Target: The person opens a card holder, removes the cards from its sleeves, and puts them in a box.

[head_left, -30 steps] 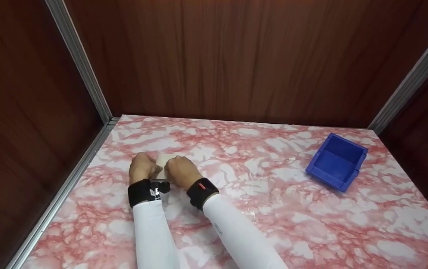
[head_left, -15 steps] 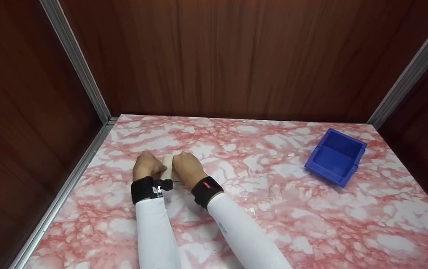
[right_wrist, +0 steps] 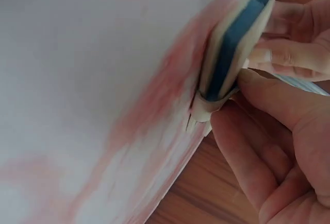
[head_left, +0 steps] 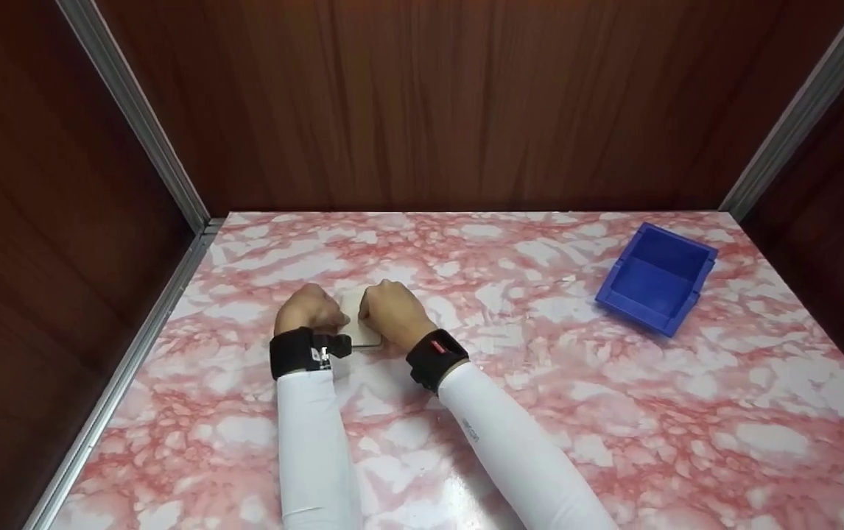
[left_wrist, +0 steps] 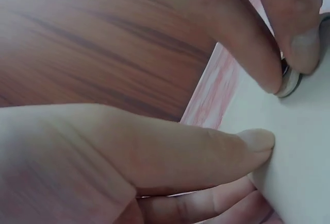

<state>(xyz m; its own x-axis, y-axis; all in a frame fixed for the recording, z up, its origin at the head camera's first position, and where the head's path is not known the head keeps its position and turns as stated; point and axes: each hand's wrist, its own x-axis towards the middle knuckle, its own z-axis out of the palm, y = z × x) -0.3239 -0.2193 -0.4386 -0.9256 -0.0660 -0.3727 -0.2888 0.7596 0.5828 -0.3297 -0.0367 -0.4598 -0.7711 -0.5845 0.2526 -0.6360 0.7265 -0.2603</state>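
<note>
A small cream wallet-like case [head_left: 364,336] with rounded corners is between my two hands, close over the table. In the right wrist view its blue inner edge [right_wrist: 234,44] shows between the cream covers. My left hand [head_left: 311,308] holds it from the left, thumb [left_wrist: 252,144] on the cream face and other fingers behind. My right hand [head_left: 396,315] pinches a short cream strap [right_wrist: 206,108] that wraps over the case's edge. A small round snap-like end [left_wrist: 291,82] shows at the right fingertips in the left wrist view.
A blue plastic bin [head_left: 654,283] stands at the back right of the red-and-white marbled table [head_left: 245,434]. Dark wood panels [head_left: 422,103] with grey metal corner posts [head_left: 138,110] enclose the back and sides.
Both hands have shifted to the right with the case, and more of its cream face now shows between them. The head view has tilted slightly, so the blue bin appears higher.
</note>
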